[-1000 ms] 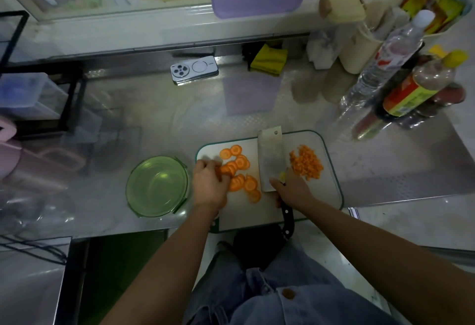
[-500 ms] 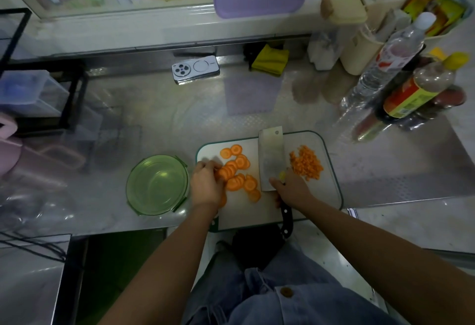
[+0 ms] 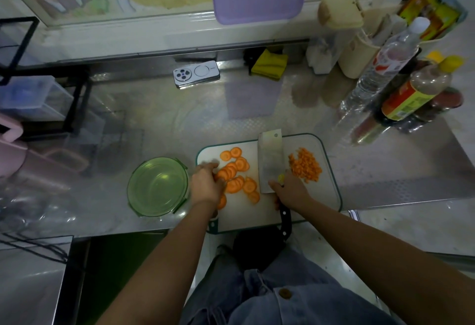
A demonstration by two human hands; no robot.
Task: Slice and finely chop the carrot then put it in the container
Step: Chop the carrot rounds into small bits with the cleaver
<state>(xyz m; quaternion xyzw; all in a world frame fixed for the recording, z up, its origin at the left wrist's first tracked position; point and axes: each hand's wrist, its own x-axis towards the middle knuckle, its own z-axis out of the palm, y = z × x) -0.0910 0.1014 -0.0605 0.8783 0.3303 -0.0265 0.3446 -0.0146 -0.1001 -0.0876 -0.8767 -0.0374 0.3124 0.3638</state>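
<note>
Carrot slices between container and cleaver

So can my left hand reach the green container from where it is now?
Probably yes. The left hand is at the carrot slices by the left edge of the cutting board, and the green container sits open right beside that edge with nothing between them.

Round orange carrot slices lie flat and overlapping in a loose cluster at 9 o'clock on the white cutting board. A small heap of finely chopped carrot sits at 2 o'clock on the board. The round, green-tinted, open-topped container stands upright just beside the board, at its 9 o'clock.
</note>
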